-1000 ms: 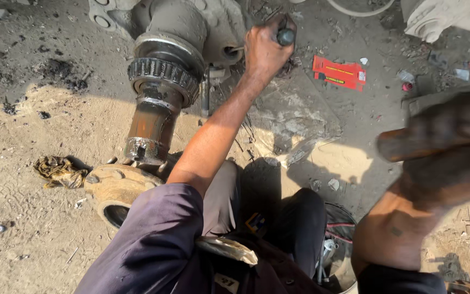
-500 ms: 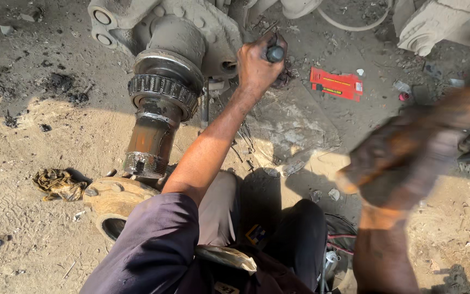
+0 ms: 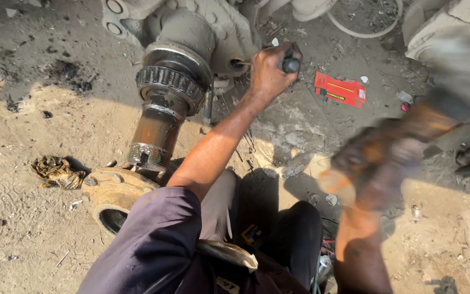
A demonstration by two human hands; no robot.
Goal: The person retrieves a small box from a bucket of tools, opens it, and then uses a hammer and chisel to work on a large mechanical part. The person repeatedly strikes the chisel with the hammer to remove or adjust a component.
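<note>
Now keep your left hand (image 3: pixel 270 68) tight on the dark-handled tool (image 3: pixel 288 64), its tip pressed straight into the axle housing (image 3: pixel 221 32). Your right hand (image 3: pixel 379 163) is a blur; its grip cannot be told. Below hangs the rusty, greasy axle shaft (image 3: pixel 159 122) with its toothed ring.

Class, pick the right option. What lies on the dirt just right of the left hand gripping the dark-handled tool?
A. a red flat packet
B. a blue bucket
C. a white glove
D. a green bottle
A: a red flat packet lies on the ground right of the left hand, which grips the dark-handled tool.
</note>
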